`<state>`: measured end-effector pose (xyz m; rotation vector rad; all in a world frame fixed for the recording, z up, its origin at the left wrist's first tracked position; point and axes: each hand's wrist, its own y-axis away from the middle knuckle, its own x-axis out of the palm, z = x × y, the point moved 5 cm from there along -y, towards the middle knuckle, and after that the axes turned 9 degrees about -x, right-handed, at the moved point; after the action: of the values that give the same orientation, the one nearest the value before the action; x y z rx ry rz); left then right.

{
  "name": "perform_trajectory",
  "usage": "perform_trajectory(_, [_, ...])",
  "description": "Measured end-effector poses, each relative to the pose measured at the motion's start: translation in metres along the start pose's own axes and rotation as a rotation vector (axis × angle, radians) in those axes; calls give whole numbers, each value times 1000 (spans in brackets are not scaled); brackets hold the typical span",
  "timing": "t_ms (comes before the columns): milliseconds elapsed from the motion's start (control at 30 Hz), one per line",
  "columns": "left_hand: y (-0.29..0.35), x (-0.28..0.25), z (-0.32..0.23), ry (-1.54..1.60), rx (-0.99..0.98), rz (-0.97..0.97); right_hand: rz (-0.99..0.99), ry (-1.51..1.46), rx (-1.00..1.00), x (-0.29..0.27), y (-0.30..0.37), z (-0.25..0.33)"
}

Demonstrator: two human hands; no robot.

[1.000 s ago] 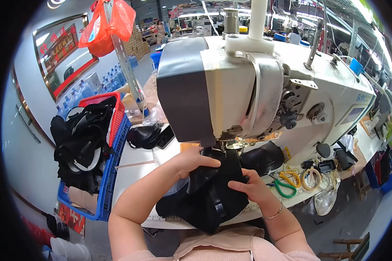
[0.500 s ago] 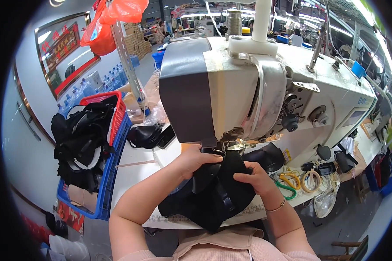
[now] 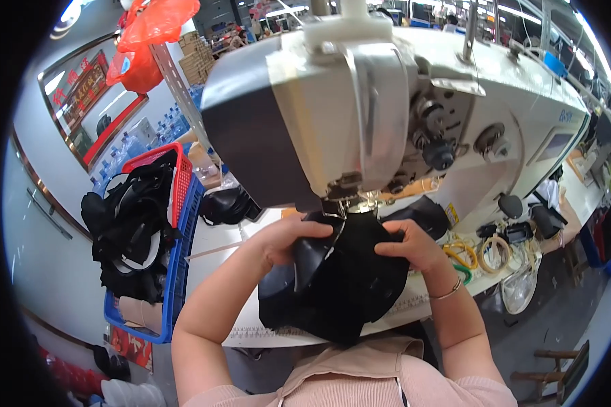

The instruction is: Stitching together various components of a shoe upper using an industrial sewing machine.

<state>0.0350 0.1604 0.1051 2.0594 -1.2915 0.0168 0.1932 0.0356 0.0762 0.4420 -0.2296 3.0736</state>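
A black piece of leather and cloth [image 3: 346, 292] lies under the needle area [image 3: 360, 205] of a large white and grey sewing machine [image 3: 366, 115] and drapes toward me over the table's front edge. At its left side, my left hand [image 3: 297, 236] grips a shiny folded part, thumb and fingers pressed together just below the machine head. A pale line runs along the edge beside those fingertips. My right hand [image 3: 413, 245] pinches the right edge of the same piece, fingers partly curled under it. The needle tip is too small to make out.
Left of the table, a blue crate [image 3: 178, 298] and a red basket [image 3: 178, 193] hold black pieces. More black leather pieces [image 3: 227, 205] lie behind my left arm. Rings and scissors with yellow handles [image 3: 463, 254] lie at the right. A wooden stool [image 3: 557, 370] stands lower right.
The view has moved closer to the machine, which now looks larger. The black piece has shifted and turned slightly, showing a pale edge line near my left fingers. Both hands keep hold.
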Motion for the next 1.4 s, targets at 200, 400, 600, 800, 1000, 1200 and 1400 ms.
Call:
perform_trajectory(200, [3,10,-3,-54,40,-54,-59,41,-46,-8,2,2])
perform_trajectory(400, [-6,2,6,-183,21,-63,-43,-120,10,-5,3,-3])
perform_trajectory(600, [-1,7,6,-183,84,-90,-83,-279,46,-2,9,-11])
perform_trajectory(800, [-6,3,14,-167,133,-85,-50,-400,26,-6,8,-14])
perform_trajectory(1000, [-3,12,15,-55,147,-163,-130,-330,-96,-30,-8,-12])
perform_trajectory(1200, [-6,14,15,3,172,-176,-194,-356,36,-31,-14,-7])
perform_trajectory(1400, [6,12,4,-196,133,-53,-205,-379,2,-30,-3,-9])
